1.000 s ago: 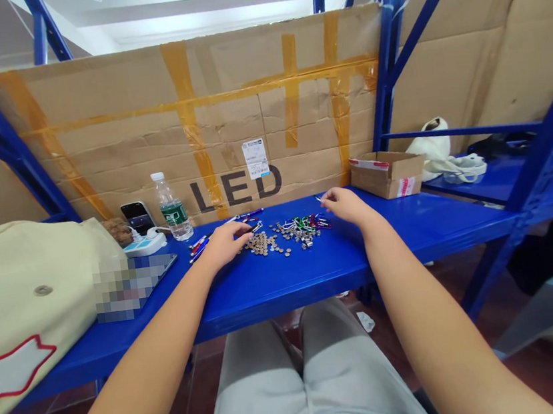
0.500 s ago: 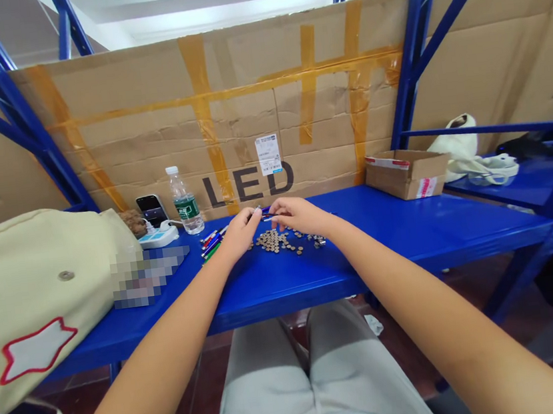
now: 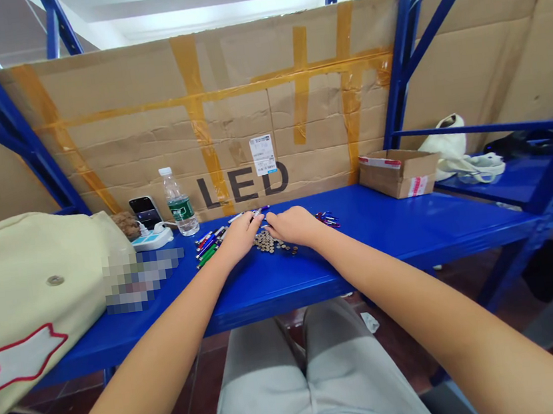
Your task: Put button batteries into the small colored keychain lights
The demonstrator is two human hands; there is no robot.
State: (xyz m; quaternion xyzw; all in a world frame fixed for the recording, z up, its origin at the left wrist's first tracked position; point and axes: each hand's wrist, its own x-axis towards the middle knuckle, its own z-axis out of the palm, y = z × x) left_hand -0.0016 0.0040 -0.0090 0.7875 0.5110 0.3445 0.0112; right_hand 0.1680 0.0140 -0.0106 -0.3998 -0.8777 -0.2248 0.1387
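Note:
My left hand (image 3: 240, 237) and my right hand (image 3: 294, 226) lie palm down close together on the blue steel shelf (image 3: 400, 232). Between them sits a pile of small brass-coloured discs (image 3: 267, 243), partly covered by my fingers. Thin coloured metal sticks (image 3: 208, 247) lie to the left of my left hand. A thin blue-tipped stick (image 3: 259, 212) lies just beyond my fingertips. A small bunch of red and blue pieces (image 3: 327, 219) lies to the right of my right hand. My curled fingers hide whatever lies beneath them.
A canvas bag (image 3: 30, 297) lies at the left by a pixelated patch, near a power strip (image 3: 152, 240), a phone (image 3: 145, 211) and a water bottle (image 3: 179, 205). A cardboard box (image 3: 398, 174) stands at the right. A taped cardboard panel (image 3: 205, 115) backs the shelf.
My right hand has moved left over the pile, and my hands have come together. The coloured pieces spread beside the discs a second ago are no longer visible there; a small bunch lies further right.

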